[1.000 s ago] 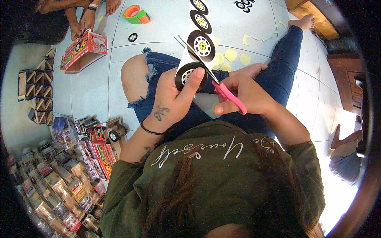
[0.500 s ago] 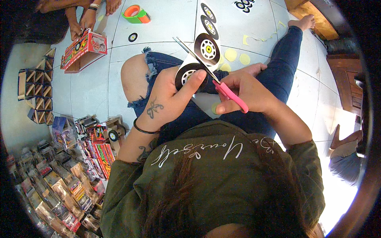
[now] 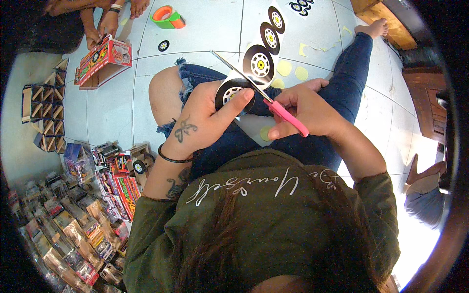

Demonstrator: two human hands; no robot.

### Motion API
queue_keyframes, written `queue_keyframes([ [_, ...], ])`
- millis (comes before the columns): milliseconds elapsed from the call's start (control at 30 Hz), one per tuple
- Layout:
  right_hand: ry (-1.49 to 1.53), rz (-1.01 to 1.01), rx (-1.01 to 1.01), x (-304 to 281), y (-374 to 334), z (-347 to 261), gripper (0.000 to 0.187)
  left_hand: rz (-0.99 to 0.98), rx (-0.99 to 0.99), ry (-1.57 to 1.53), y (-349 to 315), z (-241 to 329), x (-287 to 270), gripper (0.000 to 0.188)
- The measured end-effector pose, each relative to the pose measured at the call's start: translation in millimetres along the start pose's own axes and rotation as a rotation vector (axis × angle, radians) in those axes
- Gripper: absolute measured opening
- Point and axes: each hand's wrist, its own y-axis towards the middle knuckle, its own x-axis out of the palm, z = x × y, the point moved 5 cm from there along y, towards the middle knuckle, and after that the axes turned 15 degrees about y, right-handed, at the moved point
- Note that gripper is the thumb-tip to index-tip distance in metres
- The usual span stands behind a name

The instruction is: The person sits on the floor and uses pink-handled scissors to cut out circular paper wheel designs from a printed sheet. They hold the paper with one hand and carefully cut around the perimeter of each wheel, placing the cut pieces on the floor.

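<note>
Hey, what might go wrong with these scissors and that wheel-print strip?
The left hand has its thumb on the nearest wheel print, close to the pink-handled scissors' blades, so a slip might nick it. The right hand has the blades between closely spaced wheels; straying could clip a black tyre edge. No hand holds the paper strip's far end, so it may swing.

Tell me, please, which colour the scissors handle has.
The scissors handle is pink, seen best in the head view.

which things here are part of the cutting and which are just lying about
In the job: scissors, in the right hand; wheel strip, in the left hand

Seemingly just lying about: tape roll; loose wheel; yellow discs
</note>
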Motion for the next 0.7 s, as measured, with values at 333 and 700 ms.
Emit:
queue_keyframes([
  [333,-0.065,-0.001,0.008,-3,1,-6,0.047,-0.05,0.066,0.154,4,1,-8,0.029],
  [700,-0.199,-0.022,0.034,-7,1,-13,0.052,-0.264,-0.019,0.144,5,-3,-9,0.028],
])
